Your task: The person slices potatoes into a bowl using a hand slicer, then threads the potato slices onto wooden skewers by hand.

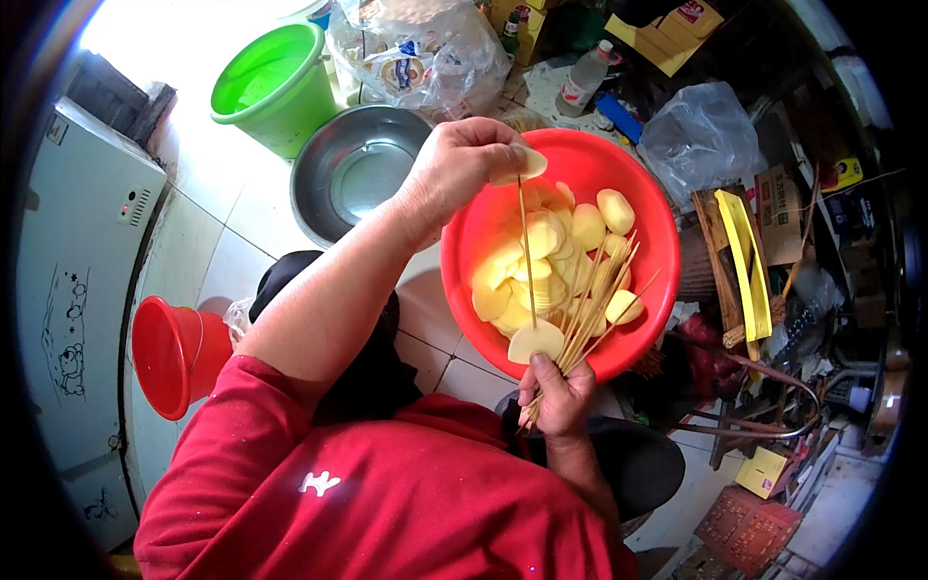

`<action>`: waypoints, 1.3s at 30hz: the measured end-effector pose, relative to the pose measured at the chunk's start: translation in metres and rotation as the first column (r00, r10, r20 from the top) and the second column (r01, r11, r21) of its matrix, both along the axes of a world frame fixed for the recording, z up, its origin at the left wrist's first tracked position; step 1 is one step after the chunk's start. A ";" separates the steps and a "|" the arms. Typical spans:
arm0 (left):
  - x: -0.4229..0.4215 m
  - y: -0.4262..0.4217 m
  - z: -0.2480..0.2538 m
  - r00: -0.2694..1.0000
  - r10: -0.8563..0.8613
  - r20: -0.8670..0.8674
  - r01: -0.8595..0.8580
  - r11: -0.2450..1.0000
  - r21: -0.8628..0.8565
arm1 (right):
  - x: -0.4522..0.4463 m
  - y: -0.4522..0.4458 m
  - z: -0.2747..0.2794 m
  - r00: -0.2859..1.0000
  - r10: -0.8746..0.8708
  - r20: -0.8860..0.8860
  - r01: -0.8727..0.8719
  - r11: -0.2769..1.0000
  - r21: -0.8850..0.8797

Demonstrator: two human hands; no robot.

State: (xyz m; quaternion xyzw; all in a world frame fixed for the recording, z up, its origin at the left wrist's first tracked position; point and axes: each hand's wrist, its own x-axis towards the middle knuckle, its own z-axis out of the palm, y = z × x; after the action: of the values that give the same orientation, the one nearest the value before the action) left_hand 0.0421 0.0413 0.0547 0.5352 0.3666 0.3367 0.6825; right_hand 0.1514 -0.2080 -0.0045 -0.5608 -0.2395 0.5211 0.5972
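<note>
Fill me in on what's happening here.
A person works over a red basin. The left hand pinches a pale slice, apparently potato, at a thin stick's upper end. The right hand grips a bundle of sticks, another slice by its thumb. More slices lie in the basin.

No wording can be read for sure: the blue-and-gold label on the clear plastic bag (459,63) at the upper middle, the red labels on the bottle (586,75) and yellow carton (659,41) at the upper right, and the characters on the brown carton (776,217) at the right are too small or blurred; the red shirt (387,493) at the lower middle bears a wordless white emblem (319,483)
</note>
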 end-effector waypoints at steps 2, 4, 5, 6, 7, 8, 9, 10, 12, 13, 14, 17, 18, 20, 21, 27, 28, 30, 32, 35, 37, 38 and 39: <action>0.001 -0.002 -0.005 0.997 -0.035 -0.066 0.044 0.990 0.131 | 0.001 0.000 -0.001 1.000 -0.002 0.009 0.002 1.000 -0.002; 0.003 -0.006 -0.012 0.990 -0.068 -0.127 0.097 0.967 0.236 | 0.001 0.000 -0.001 0.999 -0.005 0.033 0.006 1.000 -0.018; 0.003 -0.007 -0.014 0.987 -0.078 -0.140 0.105 0.973 0.203 | 0.001 0.001 -0.002 0.999 -0.005 0.034 0.006 1.000 -0.018; 0.005 -0.007 -0.015 0.987 -0.078 -0.140 0.105 0.974 0.202 | 0.001 0.000 -0.002 1.000 -0.009 0.022 0.009 1.000 -0.017; 0.006 -0.006 -0.016 0.998 -0.023 -0.061 0.030 0.994 0.104 | 0.001 0.000 -0.002 1.000 -0.012 0.010 0.012 1.000 -0.016; 0.008 -0.006 -0.016 0.999 0.040 0.012 -0.040 0.999 -0.001 | 0.000 0.000 -0.001 1.000 -0.011 0.010 0.012 1.000 -0.016; 0.009 -0.007 -0.014 0.999 0.041 0.011 -0.041 0.999 -0.002 | 0.000 0.000 0.001 1.000 0.004 0.023 -0.003 1.000 -0.018; 0.010 -0.008 -0.009 0.998 0.054 0.026 -0.051 0.994 -0.097 | -0.001 0.000 0.002 0.999 0.020 0.036 -0.019 1.000 -0.020; 0.008 -0.007 -0.008 0.997 0.068 0.039 -0.060 0.979 -0.194 | -0.002 0.000 0.001 0.999 0.026 0.030 -0.025 0.999 -0.024; 0.007 -0.005 -0.010 0.996 0.068 0.055 -0.055 0.978 -0.203 | -0.002 0.000 0.001 0.999 0.031 0.024 -0.030 0.999 -0.028; 0.006 -0.004 -0.012 0.995 0.067 0.071 -0.051 0.976 -0.213 | -0.002 -0.001 0.000 0.999 0.032 0.024 -0.031 0.999 -0.030; 0.010 -0.002 -0.018 1.000 0.009 0.002 -0.008 0.975 -0.223 | -0.003 -0.001 -0.004 0.999 0.024 0.027 -0.023 0.999 -0.034; 0.010 -0.003 -0.018 1.000 0.008 0.002 -0.008 0.975 -0.224 | -0.004 0.000 -0.005 1.000 0.011 0.029 -0.010 1.000 -0.019; 0.010 -0.008 -0.016 0.990 -0.109 -0.093 0.091 0.979 -0.180 | -0.005 -0.001 -0.006 1.000 -0.005 0.030 0.005 1.000 -0.008; 0.011 -0.011 -0.017 0.976 -0.156 -0.150 0.131 0.978 -0.164 | -0.005 -0.001 -0.007 0.999 -0.019 0.038 0.019 1.000 -0.014; 0.020 -0.048 -0.028 0.839 -0.470 -0.275 0.418 0.879 -0.228 | -0.004 0.003 -0.007 0.994 -0.098 0.046 0.099 0.995 -0.021; 0.021 -0.052 -0.030 0.817 -0.491 -0.302 0.437 0.870 -0.230 | -0.003 0.004 -0.007 0.993 -0.112 0.038 0.112 0.994 -0.009; 0.020 -0.052 -0.033 0.810 -0.514 -0.282 0.459 0.855 -0.240 | -0.003 0.005 -0.007 0.992 -0.119 0.034 0.119 0.993 -0.007; 0.021 -0.048 -0.033 0.780 -0.537 -0.320 0.484 0.843 -0.235 | -0.002 0.006 -0.006 0.992 -0.125 0.030 0.125 0.992 -0.004; 0.022 -0.035 -0.040 0.844 -0.423 -0.331 0.377 0.905 -0.195 | -0.002 0.008 -0.003 0.987 -0.162 -0.001 0.162 0.986 -0.041; 0.017 -0.020 -0.041 0.768 -0.205 -0.606 0.409 0.886 0.218 | -0.001 0.010 -0.002 0.981 -0.193 -0.029 0.193 0.981 -0.006; 0.017 -0.014 -0.049 0.711 -0.004 -0.703 0.456 0.763 0.457 | -0.001 0.009 -0.002 0.981 -0.193 -0.028 0.193 0.981 -0.007; 0.017 -0.009 -0.052 0.629 -0.044 -0.776 0.524 0.761 0.382 | -0.001 0.009 -0.003 0.980 -0.198 -0.026 0.198 0.980 -0.012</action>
State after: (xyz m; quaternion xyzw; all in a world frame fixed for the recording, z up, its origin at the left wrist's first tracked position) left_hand 0.0594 0.0323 0.0031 0.8565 0.3912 0.0711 0.3290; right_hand 0.1507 -0.1994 -0.0070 -0.5776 -0.1718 0.4677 0.6467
